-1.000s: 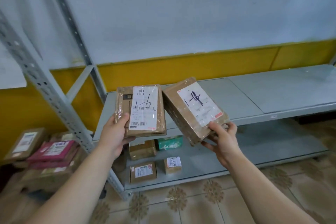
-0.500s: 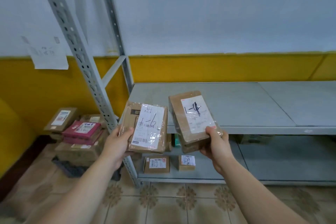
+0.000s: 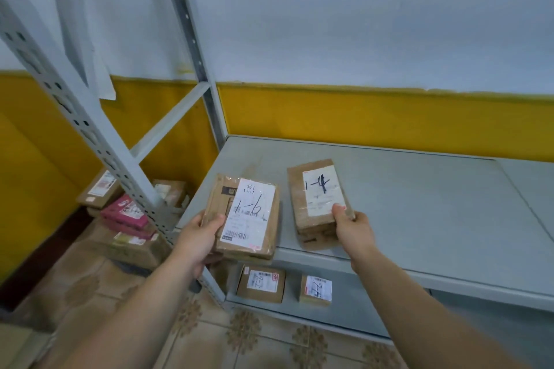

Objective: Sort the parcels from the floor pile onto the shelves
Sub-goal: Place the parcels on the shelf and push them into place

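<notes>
My left hand [image 3: 198,241] grips a flat brown parcel labelled 1-6 [image 3: 245,216] by its near left corner, over the front left corner of the grey shelf [image 3: 419,204]. My right hand [image 3: 353,226] pinches the near right corner of a thicker brown parcel labelled 1-4 [image 3: 316,198], whose near end lies at the shelf's front edge. Whether either parcel rests fully on the shelf is unclear.
Two small labelled boxes [image 3: 260,283] [image 3: 316,289] sit on the lower shelf. A floor pile of parcels [image 3: 129,219], some pink, lies left behind the perforated metal upright [image 3: 75,105]. The yellow and white wall stands behind the shelf; tiled floor lies below.
Both hands have lowered the parcels from mid-air down and forward to the middle shelf's front left area. I have come closer to the shelf.
</notes>
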Demonstrator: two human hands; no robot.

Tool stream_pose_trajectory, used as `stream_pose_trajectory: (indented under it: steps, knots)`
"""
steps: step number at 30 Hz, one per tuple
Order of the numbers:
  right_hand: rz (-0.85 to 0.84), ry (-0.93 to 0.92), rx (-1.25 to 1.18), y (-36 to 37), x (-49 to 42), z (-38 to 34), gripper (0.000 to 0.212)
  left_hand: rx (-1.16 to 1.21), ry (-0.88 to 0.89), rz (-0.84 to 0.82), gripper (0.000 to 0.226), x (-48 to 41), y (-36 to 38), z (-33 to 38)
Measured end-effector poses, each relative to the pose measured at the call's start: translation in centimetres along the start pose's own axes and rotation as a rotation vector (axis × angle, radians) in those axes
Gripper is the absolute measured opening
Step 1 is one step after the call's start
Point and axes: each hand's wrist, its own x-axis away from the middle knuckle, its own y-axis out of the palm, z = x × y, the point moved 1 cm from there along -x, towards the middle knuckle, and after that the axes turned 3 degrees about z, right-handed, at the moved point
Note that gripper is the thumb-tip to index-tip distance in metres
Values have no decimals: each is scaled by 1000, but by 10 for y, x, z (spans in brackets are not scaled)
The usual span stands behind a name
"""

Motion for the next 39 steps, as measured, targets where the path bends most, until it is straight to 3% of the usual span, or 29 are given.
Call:
stream_pose_trajectory:
  steps: [4, 7, 9, 11, 15, 19, 24, 30, 39]
  knots:
    - [-24, -83, 289, 13, -18, -4, 61, -35, -54, -1, 38, -25, 0, 8]
    - [-5, -420, 631, 17, -17, -17, 65, -75, -92, -21, 38, -42, -4, 16]
    - [-107, -606, 850, 22, -19, -27, 58, -129, -110, -31, 38, -53, -8, 19]
    - [-186, -598, 955, 33, -22, -32, 51, -242, -88, -50, 41, -61, -12, 23]
    - [-89, -505, 1085, 63, -14, -48, 58, -339, 58, -108, 51, -74, -20, 28]
    - [-34, -408, 984, 83, -18, -55, 59, -345, 40, -165, 46, -85, -25, 25]
    - [-16, -359, 1027, 94, -61, -60, 63, -399, 34, -204, 48, -89, -23, 29]
    - [-25, -353, 987, 120, -97, -89, 63, -377, -1, -207, 50, -86, -20, 32]
    - [-58, -428, 922, 102, -76, -85, 64, -364, 15, -213, 51, -76, -13, 31]
